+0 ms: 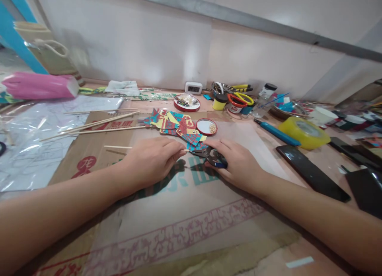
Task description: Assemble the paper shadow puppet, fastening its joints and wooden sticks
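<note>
My left hand (151,158) is closed around a thin wooden stick (117,147), whose tail sticks out to the left and whose tip pokes out past my fingertips. In my right hand (237,160) is a pair of dark pliers (215,156) with a bit of blue on the handle. The pliers' jaws point left and meet the stick's tip; whether they bite on it I cannot tell. Just behind both hands lies a flat jointed figure (176,124) in red, yellow and blue, with small round fasteners at its joints.
Several loose sticks (98,122) lie left on cardboard (74,156). Behind are a red-rimmed lid of small beads (207,127), another lid of beads (187,103), a small clock (193,87) and scissors (244,98). A blue cutter (277,132), yellow tape (304,132) and phone (312,172) lie right.
</note>
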The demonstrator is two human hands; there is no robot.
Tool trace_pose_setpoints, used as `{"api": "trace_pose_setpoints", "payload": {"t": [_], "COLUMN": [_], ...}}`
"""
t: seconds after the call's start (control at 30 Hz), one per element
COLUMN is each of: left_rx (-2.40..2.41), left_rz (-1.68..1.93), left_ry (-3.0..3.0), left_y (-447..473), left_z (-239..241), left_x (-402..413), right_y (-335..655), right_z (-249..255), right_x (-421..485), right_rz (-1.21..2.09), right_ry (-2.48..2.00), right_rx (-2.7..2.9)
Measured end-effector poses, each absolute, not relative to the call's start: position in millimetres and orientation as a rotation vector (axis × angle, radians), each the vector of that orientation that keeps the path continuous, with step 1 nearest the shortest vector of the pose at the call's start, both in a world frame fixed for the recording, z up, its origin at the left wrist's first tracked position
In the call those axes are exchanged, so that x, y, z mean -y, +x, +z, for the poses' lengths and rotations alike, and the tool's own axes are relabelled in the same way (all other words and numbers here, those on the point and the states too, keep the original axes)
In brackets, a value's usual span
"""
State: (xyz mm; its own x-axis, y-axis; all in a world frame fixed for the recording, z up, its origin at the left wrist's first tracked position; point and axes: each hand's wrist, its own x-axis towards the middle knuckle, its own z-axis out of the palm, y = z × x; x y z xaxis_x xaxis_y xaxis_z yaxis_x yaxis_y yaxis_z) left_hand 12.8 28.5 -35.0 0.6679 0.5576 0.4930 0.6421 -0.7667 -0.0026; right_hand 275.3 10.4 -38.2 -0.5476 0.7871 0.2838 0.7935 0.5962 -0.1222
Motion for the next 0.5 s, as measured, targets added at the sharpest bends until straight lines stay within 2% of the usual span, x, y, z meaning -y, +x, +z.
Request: {"api": "trace_pose_setpoints", "payload": {"t": [0.5], "left_rx": [1.096], "left_rz": [-0.541], "left_ry": [-2.831], "left_y": [13.5], "left_z": [-32.0], "left_x": [-24.8], "right_y": [276.3], "right_z": [-38.0], "right_x": [-9.6], "right_rz": [-0.01], "right_ry": [-1.302], "right_rx": [2.528]}}
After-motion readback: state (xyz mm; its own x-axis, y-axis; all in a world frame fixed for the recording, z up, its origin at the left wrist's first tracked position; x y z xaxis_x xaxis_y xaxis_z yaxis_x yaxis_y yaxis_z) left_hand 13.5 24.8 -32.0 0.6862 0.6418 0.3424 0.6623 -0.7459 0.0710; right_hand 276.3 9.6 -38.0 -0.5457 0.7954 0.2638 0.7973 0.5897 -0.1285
